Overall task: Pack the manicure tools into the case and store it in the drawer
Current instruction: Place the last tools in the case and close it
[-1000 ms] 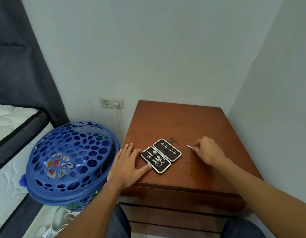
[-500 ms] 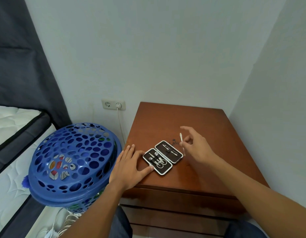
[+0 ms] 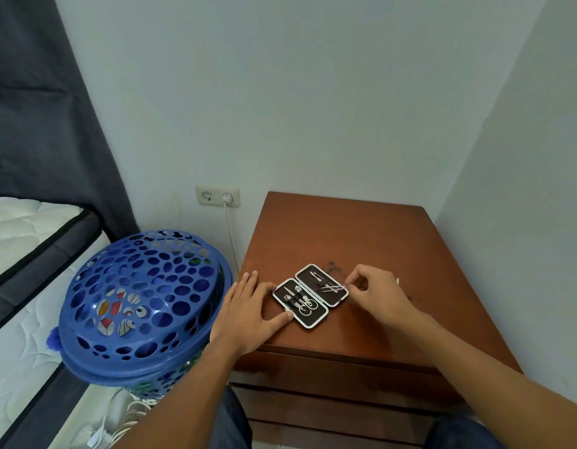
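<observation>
Right hand point(image 3: 376, 294) carried thin metal tool point(image 3: 332, 288) from tabletop to right half of open case point(image 3: 310, 295).

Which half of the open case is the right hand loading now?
The far half, by the right hand; the left hand steadies the near half.

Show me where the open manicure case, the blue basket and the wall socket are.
manicure case point(image 3: 310, 295), head view, on the hinge line between its two halves.
blue basket point(image 3: 144, 306), head view, on its perforated side.
wall socket point(image 3: 217, 196), head view, on the white plate's middle.
</observation>
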